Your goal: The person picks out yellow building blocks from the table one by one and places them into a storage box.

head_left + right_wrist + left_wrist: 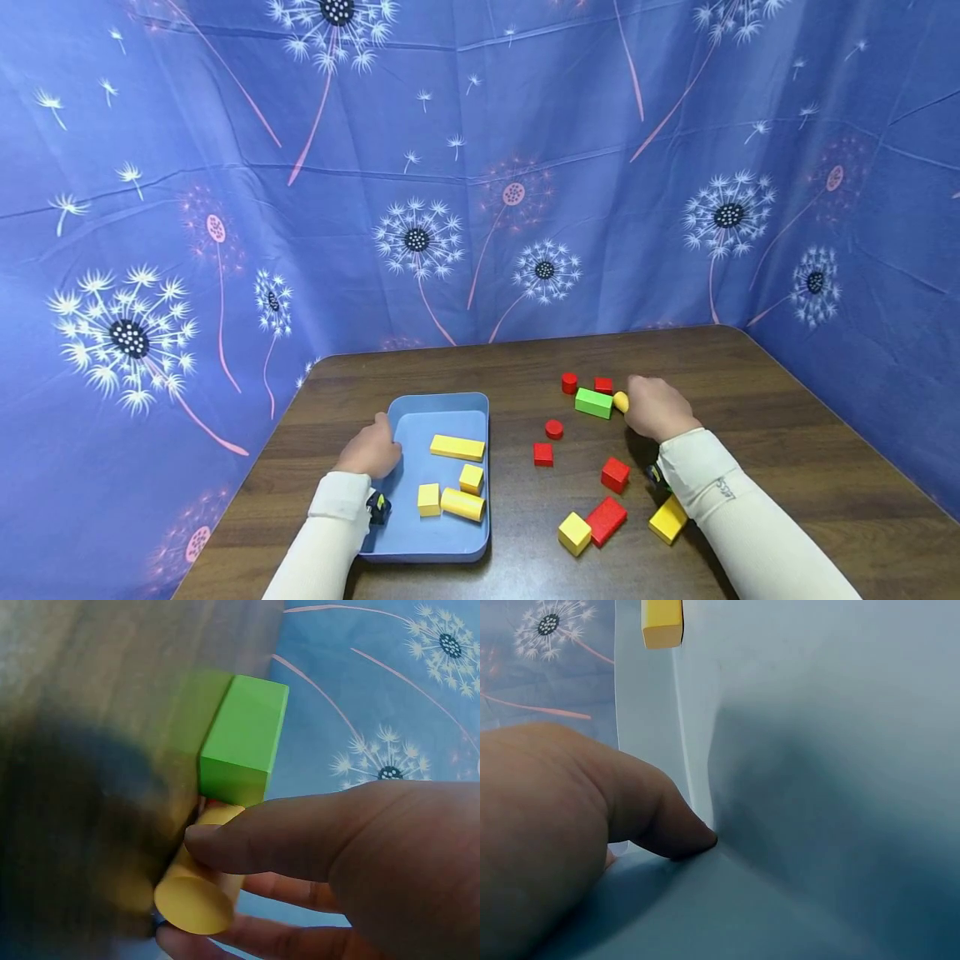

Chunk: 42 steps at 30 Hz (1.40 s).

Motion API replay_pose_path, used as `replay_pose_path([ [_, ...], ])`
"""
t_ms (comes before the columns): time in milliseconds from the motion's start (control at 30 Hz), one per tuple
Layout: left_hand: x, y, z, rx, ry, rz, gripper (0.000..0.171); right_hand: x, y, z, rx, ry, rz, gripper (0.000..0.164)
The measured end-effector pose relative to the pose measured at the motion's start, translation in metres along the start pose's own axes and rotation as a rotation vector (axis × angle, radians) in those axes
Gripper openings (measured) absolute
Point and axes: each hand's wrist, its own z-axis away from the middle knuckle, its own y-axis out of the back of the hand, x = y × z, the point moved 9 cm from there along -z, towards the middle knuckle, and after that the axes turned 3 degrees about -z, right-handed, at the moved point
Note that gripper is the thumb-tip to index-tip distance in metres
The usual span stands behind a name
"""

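At the left side of a blue tray (408, 533), my left hand (371, 448) holds the wall, its thumb (671, 817) bent over the inner face. Inside the tray lie a long yellow block (457, 447), two yellow cubes and a yellow cylinder (462, 505). Over on the right, my right hand (660, 408) pinches another yellow cylinder (196, 904) between thumb and fingers. That cylinder is close to the end of a green rectangular block (240, 735), which lies on the table.
Around the right hand, the wooden table (510, 367) bears several red pieces, among them a red rectangular block (607, 522) and a red disc (553, 429). A yellow cube (574, 533) and a yellow block (668, 520) lie nearer the front. A blue patterned cloth (480, 167) hangs behind.
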Motion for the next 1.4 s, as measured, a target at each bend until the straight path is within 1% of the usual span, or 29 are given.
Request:
replay_pose_path([
  [67, 0.0, -0.001, 0.0, -0.004, 0.0, -0.002, 0.068, 0.002, -0.004, 0.0, -0.018, -0.014, 0.0, 0.009],
  [133, 0.0, -0.001, -0.001, -0.007, -0.002, 0.0, 0.068, 0.003, -0.005, -0.001, -0.018, -0.017, 0.008, 0.008],
  [267, 0.0, 0.001, -0.002, -0.008, -0.006, 0.002, 0.068, 0.003, -0.003, -0.003, 0.005, -0.025, 0.031, 0.004],
  [467, 0.001, 0.006, -0.003, 0.001, 0.001, -0.002, 0.065, 0.001, 0.001, -0.006, 0.036, -0.023, 0.071, 0.004],
  [600, -0.001, 0.005, -0.003, -0.002, 0.009, 0.001, 0.065, -0.005, 0.001, -0.006, 0.057, 0.009, 0.103, 0.006],
  [700, -0.003, 0.003, -0.003, -0.007, 0.014, 0.006, 0.066, -0.013, 0.001, -0.005, 0.083, 0.051, 0.124, 0.008],
  [867, -0.004, 0.001, -0.001, -0.011, 0.014, 0.016, 0.068, -0.018, 0.001, -0.003, 0.124, 0.071, 0.145, 0.013],
  [1067, -0.004, 0.0, 0.001, -0.013, 0.016, 0.024, 0.068, -0.015, 0.0, -0.002, 0.117, 0.068, 0.14, 0.018],
  [1400, 0.0, 0.003, 0.002, -0.014, 0.017, 0.022, 0.066, -0.004, -0.007, -0.004, 0.074, 0.026, 0.126, 0.016],
])
